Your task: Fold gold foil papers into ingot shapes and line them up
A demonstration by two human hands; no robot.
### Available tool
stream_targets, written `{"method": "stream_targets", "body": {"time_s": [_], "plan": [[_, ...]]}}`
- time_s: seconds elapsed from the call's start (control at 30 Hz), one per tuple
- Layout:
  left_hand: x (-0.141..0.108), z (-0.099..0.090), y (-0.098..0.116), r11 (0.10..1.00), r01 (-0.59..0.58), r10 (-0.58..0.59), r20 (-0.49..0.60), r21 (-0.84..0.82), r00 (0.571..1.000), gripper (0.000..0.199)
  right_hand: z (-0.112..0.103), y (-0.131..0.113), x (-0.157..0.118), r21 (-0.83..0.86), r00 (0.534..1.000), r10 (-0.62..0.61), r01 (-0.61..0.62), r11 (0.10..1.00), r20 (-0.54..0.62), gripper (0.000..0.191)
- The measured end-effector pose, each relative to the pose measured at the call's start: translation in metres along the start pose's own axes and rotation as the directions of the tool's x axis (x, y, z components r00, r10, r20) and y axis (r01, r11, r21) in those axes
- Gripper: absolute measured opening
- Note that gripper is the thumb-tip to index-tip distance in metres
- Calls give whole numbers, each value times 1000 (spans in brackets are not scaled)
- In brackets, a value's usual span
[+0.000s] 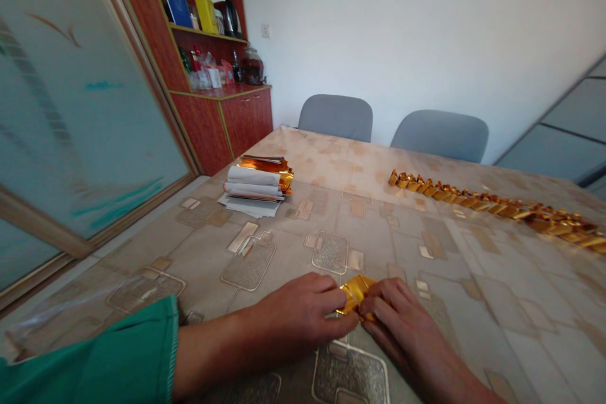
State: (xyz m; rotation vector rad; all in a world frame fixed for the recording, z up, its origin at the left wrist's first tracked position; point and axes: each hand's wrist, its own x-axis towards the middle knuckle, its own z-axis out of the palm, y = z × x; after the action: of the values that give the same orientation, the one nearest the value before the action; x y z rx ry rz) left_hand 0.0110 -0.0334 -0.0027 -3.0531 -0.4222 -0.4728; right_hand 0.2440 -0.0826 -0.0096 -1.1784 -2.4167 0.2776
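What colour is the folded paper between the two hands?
The folded foil paper is shiny gold, shown best in the head view.

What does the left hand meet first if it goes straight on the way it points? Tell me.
The folded gold foil comes first: the left hand points right and appears to touch it already. The right hand lies just beyond, though depth is hard to judge here.

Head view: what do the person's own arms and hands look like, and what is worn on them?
A loose teal-green sleeve with a pale stitched hem ends partway along the left forearm. The left hand and right hand are bare, without gloves. No sleeve shows on the right forearm.
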Motion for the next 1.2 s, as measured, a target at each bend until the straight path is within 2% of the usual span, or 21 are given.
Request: {"method": "stream_targets", "body": {"time_s": [0.1, 0.2, 0.27, 0.33, 0.47, 0.73, 0.87, 0.97, 1.13, 1.2], "plan": [[-3, -2, 4, 999, 18, -17, 45, -37, 999, 29, -9, -1, -8, 24, 994, -7, 5, 1000, 106, 17], [-5, -5, 10, 997, 55, -50, 83, -62, 995, 38, -19, 0, -15, 13, 977, -57, 55, 998, 205, 37], [-6, -6, 13, 993, 80, -74, 75, -87, 994, 41, -24, 2, -18, 4, 964, -88, 90, 996, 249, 51], [-7, -5, 16, 988, 109, -103, 56, -110, 993, 39, -27, 4, -20, 0, 956, -94, 98, 995, 279, 57], [-13, -3, 18, 978, 162, -160, 25, -131, 987, 34, -27, 4, -22, 4, 952, -62, 64, 998, 299, 60], [-36, -8, 16, 952, 296, -302, -68, -79, 951, 32, -29, 2, -22, 33, 967, -61, 54, 998, 247, 56], [-17, -14, 17, 948, 283, -298, -92, -149, 950, 26, -28, 3, -20, 31, 974, -81, 76, 997, 213, 58], [10, -8, 16, 944, 226, -250, -72, -242, 966, 27, -28, 1, -16, 37, 974, -89, 83, 996, 209, 57], [33, 16, 10, 969, 182, -188, -20, -168, 982, 25, -30, 3, -21, 107, 972, -59, 35, 994, 229, 55], [32, 22, 8, 981, 154, -154, 4, -115, 988, 27, -30, 9, -27, 153, 985, -17, -10, 988, 174, 54]]}}
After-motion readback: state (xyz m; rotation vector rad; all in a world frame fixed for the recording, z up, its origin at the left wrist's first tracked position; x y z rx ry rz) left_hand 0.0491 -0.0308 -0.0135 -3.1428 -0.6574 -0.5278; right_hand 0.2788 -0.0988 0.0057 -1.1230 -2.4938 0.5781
